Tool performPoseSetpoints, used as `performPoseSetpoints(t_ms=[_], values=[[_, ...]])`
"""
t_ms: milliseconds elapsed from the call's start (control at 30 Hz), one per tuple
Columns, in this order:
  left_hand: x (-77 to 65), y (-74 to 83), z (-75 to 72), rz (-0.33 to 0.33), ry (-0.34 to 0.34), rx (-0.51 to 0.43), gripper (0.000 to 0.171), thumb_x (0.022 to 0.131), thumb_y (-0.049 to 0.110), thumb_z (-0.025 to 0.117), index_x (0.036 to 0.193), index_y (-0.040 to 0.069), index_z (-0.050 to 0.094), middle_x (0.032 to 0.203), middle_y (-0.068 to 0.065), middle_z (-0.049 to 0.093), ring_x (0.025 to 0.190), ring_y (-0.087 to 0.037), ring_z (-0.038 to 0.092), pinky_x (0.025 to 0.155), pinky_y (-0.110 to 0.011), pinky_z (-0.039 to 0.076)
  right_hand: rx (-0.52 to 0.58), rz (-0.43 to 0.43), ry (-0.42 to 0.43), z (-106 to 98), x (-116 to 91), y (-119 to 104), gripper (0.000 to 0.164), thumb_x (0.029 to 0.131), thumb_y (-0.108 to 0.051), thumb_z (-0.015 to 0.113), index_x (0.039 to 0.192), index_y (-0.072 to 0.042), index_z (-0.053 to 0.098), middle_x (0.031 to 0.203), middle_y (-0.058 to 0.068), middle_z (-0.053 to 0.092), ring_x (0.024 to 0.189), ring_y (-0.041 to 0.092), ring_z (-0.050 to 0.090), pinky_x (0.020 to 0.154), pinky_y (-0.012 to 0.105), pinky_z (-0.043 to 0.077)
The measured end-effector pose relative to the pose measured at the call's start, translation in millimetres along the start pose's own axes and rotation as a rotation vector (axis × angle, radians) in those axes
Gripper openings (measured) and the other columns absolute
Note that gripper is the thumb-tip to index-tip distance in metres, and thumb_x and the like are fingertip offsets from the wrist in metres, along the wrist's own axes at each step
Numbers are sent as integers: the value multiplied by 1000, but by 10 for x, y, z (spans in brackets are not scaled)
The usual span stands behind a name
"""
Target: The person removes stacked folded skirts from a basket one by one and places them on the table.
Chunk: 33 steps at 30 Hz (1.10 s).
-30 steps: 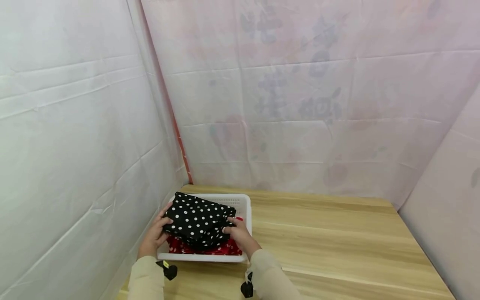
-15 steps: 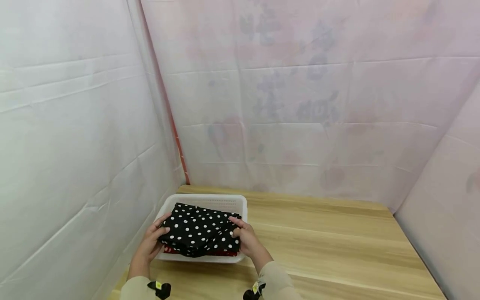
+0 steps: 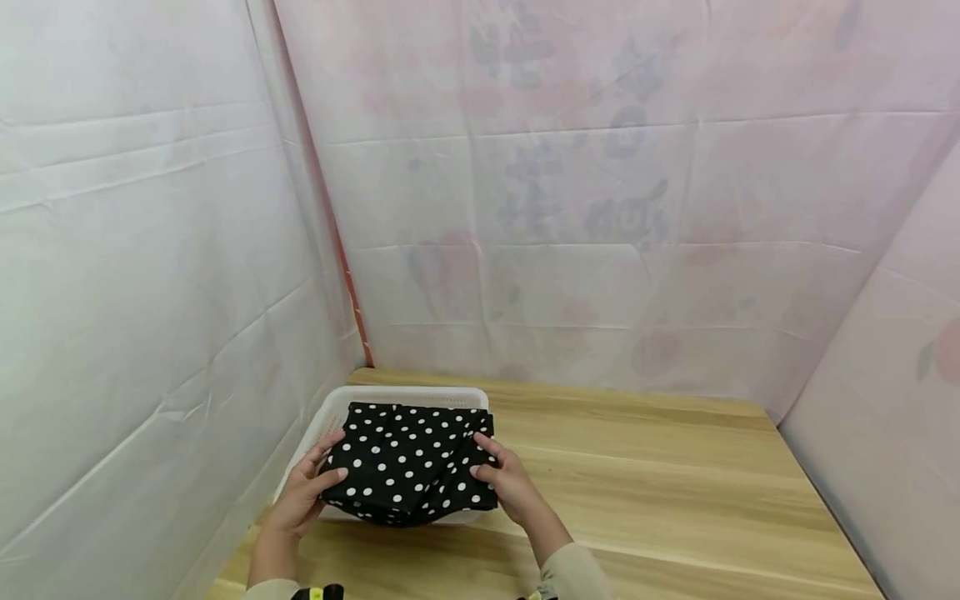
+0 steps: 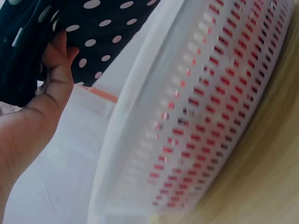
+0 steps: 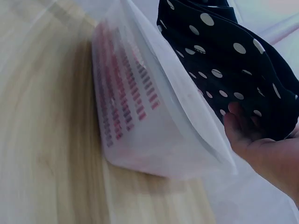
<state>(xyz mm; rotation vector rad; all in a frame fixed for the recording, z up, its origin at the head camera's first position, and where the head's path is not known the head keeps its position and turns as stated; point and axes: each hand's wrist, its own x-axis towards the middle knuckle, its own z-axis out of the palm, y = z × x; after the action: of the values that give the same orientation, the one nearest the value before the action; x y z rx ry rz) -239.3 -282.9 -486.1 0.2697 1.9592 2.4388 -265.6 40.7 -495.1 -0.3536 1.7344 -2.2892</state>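
A folded black cloth with white polka dots (image 3: 408,462), perhaps a garment, is held between both hands over a white plastic basket (image 3: 420,392). My left hand (image 3: 302,492) grips its left side, thumb on top and fingers beneath. At the opposite side my right hand (image 3: 512,486) pinches the cloth the same way. Both wrist views show the cloth raised above the basket rim, its underside visible beside the right hand (image 5: 268,154). Red fabric (image 4: 224,86) shows through the holes in the basket wall; from the head view the black cloth hides it.
The basket stands at the left end of a wooden table (image 3: 637,475). A white sheet wall (image 3: 150,333) rises close along its left side, and another sheet (image 3: 562,292) hangs behind the table.
Both hands have lifted the polka-dot cloth from inside the basket and drawn it nearer the person and flatter. The red fabric, visible under it before, is now covered in the head view.
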Motion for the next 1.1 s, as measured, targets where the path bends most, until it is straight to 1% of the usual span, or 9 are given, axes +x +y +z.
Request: performPoseSetpoints(t_ms=[67,200,333,433,600,700,867,1000,1100], values=[[17,-14,70,-5,-25,10,62,87,-8,53,143,-1,26,128,7,47,102,-18,57,75,-34,52,-30,-17,17,-60,-48,-41,64,82,4,55,141,7,30,145,31,16,119,31,39,84,30,47],[70,-41,240,-15,-74,-16,63,86,-10,52,143,-2,25,132,3,42,102,-18,57,74,-34,53,-52,-33,85,-211,-137,-119,63,81,6,55,140,5,34,145,30,19,114,31,43,81,29,48],[152,-84,447,-11,-150,-52,67,83,-15,49,143,-5,21,137,-12,34,106,-19,54,78,-34,51,-96,-71,175,-381,-204,-188,61,78,9,55,137,4,41,144,28,25,112,29,43,78,26,47],[209,-150,632,-24,-171,-68,71,80,-18,47,143,-4,20,140,-22,27,108,-21,51,81,-36,50,-124,-100,233,-516,-264,-231,59,77,11,54,135,4,44,143,26,29,114,30,41,78,26,47],[270,-261,932,-65,-92,-81,70,77,-20,47,142,-1,28,142,-24,27,110,-24,49,82,-36,50,-149,-99,308,-719,-365,-296,57,76,14,53,133,3,48,144,21,31,119,31,37,79,24,45],[304,-321,1113,-64,-40,-84,67,78,-19,48,141,0,34,140,-24,31,112,-27,48,82,-36,50,-159,-98,348,-826,-417,-340,56,78,14,53,133,2,48,144,18,31,121,30,36,80,22,45],[293,-426,1394,-67,10,-70,60,82,-13,50,139,-1,37,138,-24,34,112,-27,47,85,-35,48,-159,-92,403,-982,-509,-362,56,79,13,53,134,3,46,145,17,31,120,30,37,78,22,46],[281,-496,1556,-75,18,-83,64,79,-12,52,140,1,36,137,-22,35,110,-26,48,84,-35,49,-130,-76,442,-1088,-577,-355,56,80,12,54,134,3,45,145,13,31,113,23,44,76,24,49],[305,-530,1669,-70,-22,-94,70,76,-13,52,142,3,33,138,-21,35,110,-27,47,83,-35,49,-109,-84,467,-1178,-632,-358,56,80,10,55,135,4,44,145,12,28,104,14,50,73,25,50]])
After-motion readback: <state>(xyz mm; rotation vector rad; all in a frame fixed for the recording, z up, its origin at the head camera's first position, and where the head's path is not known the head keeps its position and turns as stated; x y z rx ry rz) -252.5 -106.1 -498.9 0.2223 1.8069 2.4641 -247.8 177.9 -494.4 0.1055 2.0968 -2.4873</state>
